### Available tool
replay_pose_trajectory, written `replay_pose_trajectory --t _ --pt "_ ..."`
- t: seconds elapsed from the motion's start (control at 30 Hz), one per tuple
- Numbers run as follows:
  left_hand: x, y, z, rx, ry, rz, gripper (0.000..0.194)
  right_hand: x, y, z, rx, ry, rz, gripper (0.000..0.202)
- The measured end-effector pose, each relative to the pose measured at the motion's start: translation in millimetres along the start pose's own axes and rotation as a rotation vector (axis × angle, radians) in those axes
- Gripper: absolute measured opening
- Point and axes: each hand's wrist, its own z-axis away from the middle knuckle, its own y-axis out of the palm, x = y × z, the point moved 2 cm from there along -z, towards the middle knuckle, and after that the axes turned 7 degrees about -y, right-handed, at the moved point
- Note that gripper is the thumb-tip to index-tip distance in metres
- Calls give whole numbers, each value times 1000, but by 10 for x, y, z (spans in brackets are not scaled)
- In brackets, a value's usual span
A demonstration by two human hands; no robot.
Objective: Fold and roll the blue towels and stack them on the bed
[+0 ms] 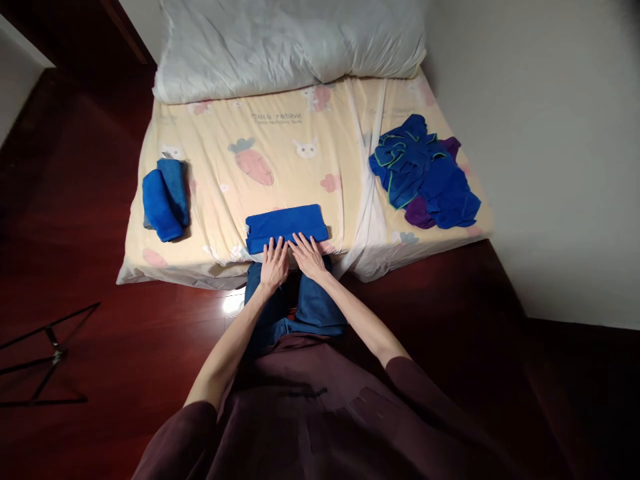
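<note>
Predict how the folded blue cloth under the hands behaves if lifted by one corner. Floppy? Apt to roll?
Probably floppy: similar cloth in the heap at right lies crumpled. The folded cloth would likely sag open, since no fastening shows on it. Rolling seems unlikely; it lies flat on the bed.

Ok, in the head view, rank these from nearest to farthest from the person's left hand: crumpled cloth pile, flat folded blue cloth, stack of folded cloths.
From the left hand:
1. Flat folded blue cloth, under its fingers.
2. Stack of folded cloths, off to the left.
3. Crumpled cloth pile, across on the right.
</note>
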Motion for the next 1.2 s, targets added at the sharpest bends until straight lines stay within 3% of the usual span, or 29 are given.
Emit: replay_pose_trajectory --t 0.4,0.57,0.87,1.2 --pt "237 -137 -225 36 -85 -84 63 -453 -77 -170 63 -35 32 73" --pt "453 -185 -291 15 -120 -55 62 -657 -180 -216 57 27 -17 66" --pt "787 -303 -405 0 -206 47 62 -979 -335 -235 20 185 -106 72" --pt "903 -464 -291 39 -199 29 61 -1083 -454 -105 18 150 -134 62"
